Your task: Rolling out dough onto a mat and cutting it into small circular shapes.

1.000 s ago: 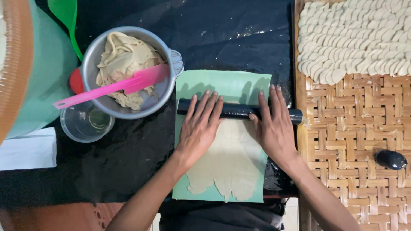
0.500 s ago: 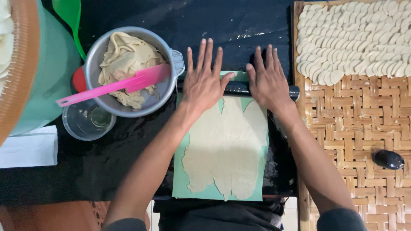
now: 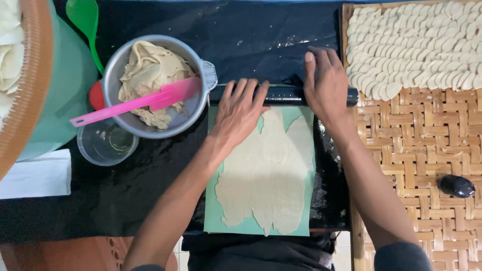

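Hands [image 3: 281, 100] flat (fingers spread) on rolling pin [image 3: 283, 94]

A black plastic sheet [image 3: 150, 190] covers the worktop, glossy and creased, catching soft light from above near the far edge. To the right lies a woven bamboo tray [image 3: 427, 150], its plaited strips tan and brown, with a wooden rim along its left side. At the left, a green tub [image 3: 65, 90] stands against the sheet, with a folded white cloth [image 3: 35, 175] just below it. Near the bottom edge, a strip of pale tiled floor [image 3: 178, 246] shows beside something reddish-brown [image 3: 65, 253].
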